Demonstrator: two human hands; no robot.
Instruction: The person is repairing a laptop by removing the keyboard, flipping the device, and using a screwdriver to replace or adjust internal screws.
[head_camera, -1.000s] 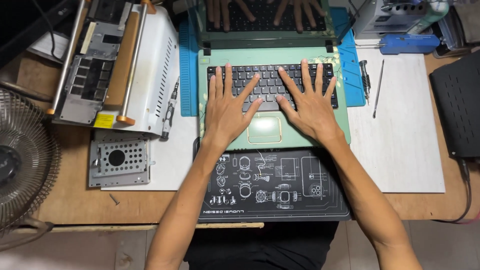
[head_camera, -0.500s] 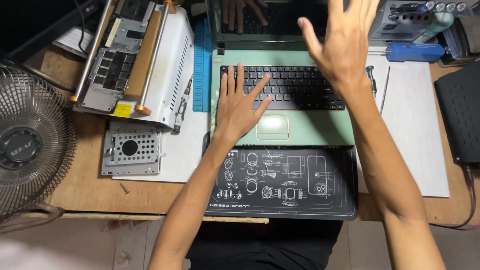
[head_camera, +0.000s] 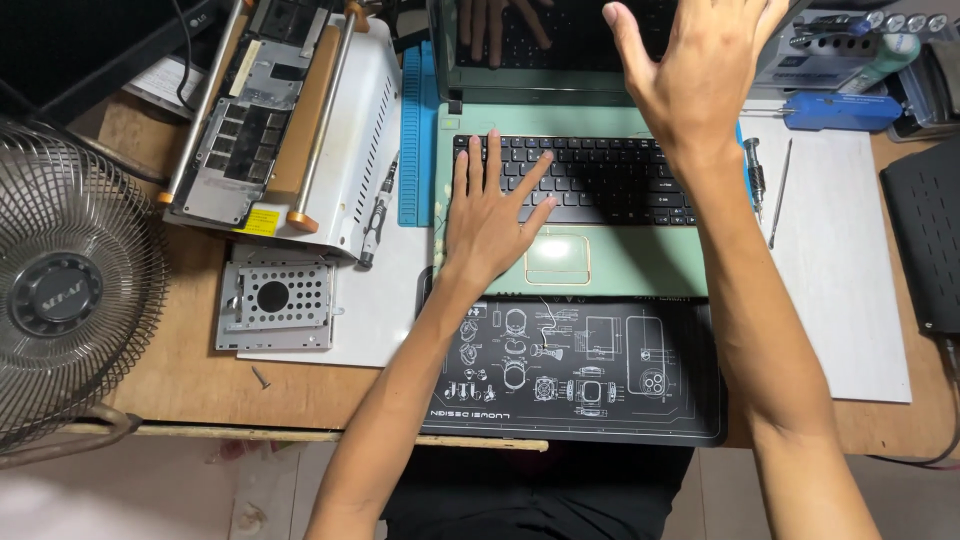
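A green laptop (head_camera: 620, 265) lies open on the desk, its black keyboard (head_camera: 610, 180) facing me and its dark screen (head_camera: 570, 35) reflecting fingers. My left hand (head_camera: 490, 215) rests flat on the left of the keyboard and palm rest, fingers spread, beside the touchpad (head_camera: 557, 260). My right hand (head_camera: 700, 65) is raised in the air above the laptop's right rear, fingers apart, holding nothing. A black mat with white line drawings (head_camera: 580, 370) lies in front of the laptop.
A white machine with metal rails (head_camera: 300, 120) stands at the left, a metal drive bracket (head_camera: 275, 305) below it and a screwdriver (head_camera: 378, 215) beside it. A fan (head_camera: 60, 290) sits far left. At right are a blue tool (head_camera: 840, 110), thin metal tools (head_camera: 778, 195) and a black device (head_camera: 925, 235).
My right hand has lifted off the keyboard and risen towards the screen. My left hand stays flat on the laptop. The view has shifted a little.
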